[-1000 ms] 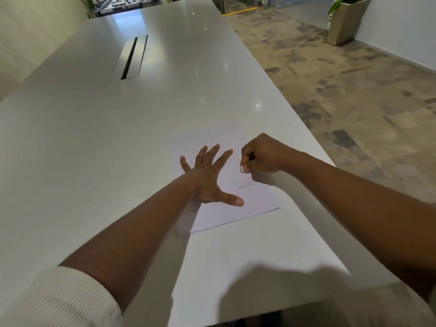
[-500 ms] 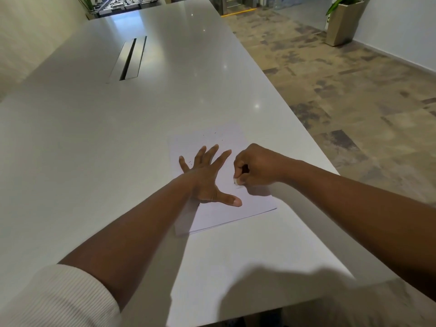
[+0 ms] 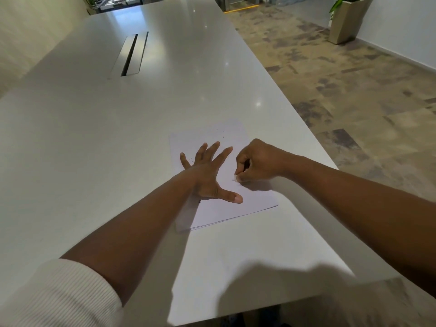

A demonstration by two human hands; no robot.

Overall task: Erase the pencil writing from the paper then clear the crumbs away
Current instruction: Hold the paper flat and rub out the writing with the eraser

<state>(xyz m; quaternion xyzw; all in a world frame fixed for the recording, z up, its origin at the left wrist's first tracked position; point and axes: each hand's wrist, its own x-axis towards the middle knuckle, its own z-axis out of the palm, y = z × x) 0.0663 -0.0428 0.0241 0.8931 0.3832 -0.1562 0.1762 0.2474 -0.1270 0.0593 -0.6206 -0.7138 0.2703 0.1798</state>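
Right hand (image 3: 257, 161) has slid back toward the person and a bit toward the left thumb compared with a second ago; left hand (image 3: 207, 175) unchanged, paper (image 3: 250, 204) same spot.

Head view: left hand flat on the paper, palm down, fingers (image 3: 221, 154) straight and spread, thumb (image 3: 232, 197) stuck out sideways toward the right hand, pinning the sheet. Right hand is a fist, fingers curled, pinching a small pale eraser (image 3: 236, 178) at the fingertips; only its tip shows, touching the paper just right of the left thumb. Paper looks like a thin stack, lying under both hands on the white table (image 3: 94, 138), close to its right edge. Tiny dark specks (image 3: 218, 131), crumbs or leftover pencil marks, can't tell which, lie beyond the left fingertips, a few more between the left little finger and ring finger. White ribbed sleeve (image 3: 54, 296) on left forearm. Slot (image 3: 128, 55) in the table far beyond the fingers; planter (image 3: 344, 20) on the floor far right.
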